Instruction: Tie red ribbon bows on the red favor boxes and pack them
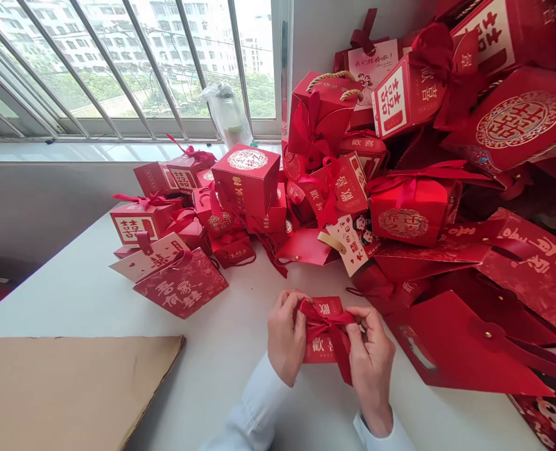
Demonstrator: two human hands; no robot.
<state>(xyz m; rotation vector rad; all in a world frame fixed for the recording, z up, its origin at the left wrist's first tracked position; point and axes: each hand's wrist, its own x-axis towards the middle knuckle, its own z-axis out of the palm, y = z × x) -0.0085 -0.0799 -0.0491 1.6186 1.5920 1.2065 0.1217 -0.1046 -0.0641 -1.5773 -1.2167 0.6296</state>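
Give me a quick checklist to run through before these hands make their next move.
1. Left hand and right hand both hold the small red cardboard box: ok.
2. Red satin ribbon crossed over the box's front: ok.
3. Knot firm: cannot tell, fingers hide it.
4. Ribbon's tail apart from the flat red paper bag: ok.
5. Heap of red gift boxes apart from both hands: ok.

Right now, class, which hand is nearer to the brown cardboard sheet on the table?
The left hand. The brown cardboard sheet lies out to its left, while the right hand is farther off, on the other side of the ribboned red packet that both hands hold.
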